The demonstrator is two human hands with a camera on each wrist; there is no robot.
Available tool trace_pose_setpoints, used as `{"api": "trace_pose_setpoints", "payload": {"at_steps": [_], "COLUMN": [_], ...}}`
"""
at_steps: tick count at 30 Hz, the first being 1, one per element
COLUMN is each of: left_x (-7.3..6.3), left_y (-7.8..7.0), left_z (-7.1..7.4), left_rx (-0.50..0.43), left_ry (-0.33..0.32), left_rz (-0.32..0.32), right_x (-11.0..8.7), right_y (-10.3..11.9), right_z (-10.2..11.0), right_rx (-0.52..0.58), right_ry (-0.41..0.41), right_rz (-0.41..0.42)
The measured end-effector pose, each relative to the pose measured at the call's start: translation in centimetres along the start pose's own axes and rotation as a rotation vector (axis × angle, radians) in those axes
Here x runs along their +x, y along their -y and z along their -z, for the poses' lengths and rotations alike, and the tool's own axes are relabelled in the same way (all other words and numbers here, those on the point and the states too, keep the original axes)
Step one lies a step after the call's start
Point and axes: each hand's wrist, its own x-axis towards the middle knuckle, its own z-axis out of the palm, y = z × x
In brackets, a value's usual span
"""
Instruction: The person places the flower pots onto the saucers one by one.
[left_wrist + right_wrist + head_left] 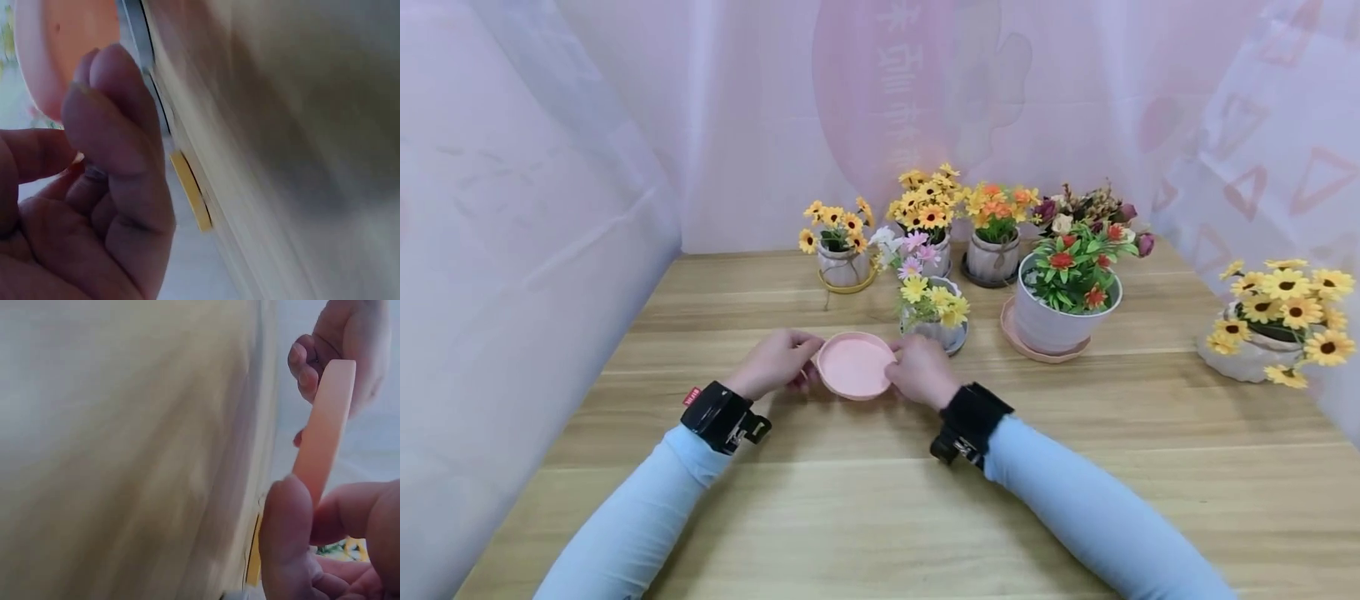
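Note:
A round pink plant saucer (pixel 856 365) is held level above the wooden table by both hands. My left hand (pixel 781 362) pinches its left rim between thumb and fingers. In the left wrist view, the left hand's curled fingers (pixel 119 112) partly hide the saucer (pixel 81 37). On the opposite rim, my right hand (pixel 922 369) grips with thumb and fingers. The right wrist view shows the saucer (pixel 328 425) edge-on, between the right hand's fingers (pixel 287 519) and the left hand (pixel 350 350) beyond. Just behind the right hand stands a small pot of yellow and pink flowers (pixel 934 310).
Potted yellow flowers (pixel 842 262) stand on a yellow saucer (pixel 850 287) at the back. Beside them are more pots, including orange flowers (pixel 994 237). A white pot (pixel 1060 321) with red flowers sits on a pink saucer (pixel 1011 337). Yellow flowers (pixel 1285 312) stand far right.

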Motion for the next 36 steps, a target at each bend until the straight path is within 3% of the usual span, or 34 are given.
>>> {"api": "trace_pose_setpoints", "payload": {"at_steps": [7,15,22,36], "left_x": [2.0,4.1,5.1,5.0], "left_y": [1.9,3.2,3.3,3.5], "left_z": [2.7,4.5,5.0,5.2], "left_rx": [0.026,0.133,0.168,0.108], "left_ry": [-0.053,-0.084,-0.116,-0.105], "left_rz": [-0.010,0.084,0.115,0.166], "right_x": [4.1,7.6,9.7,9.2], "right_y": [2.6,3.8,3.9,3.9], "right_z": [-2.2,-3.7,-4.2,-3.1], "right_rx": [0.111,-0.167,-0.299,-0.069], "right_ry": [0.010,-0.106,-0.074,-0.008], "right_rz": [-0.096,-0.078,-0.077,-0.093]}}
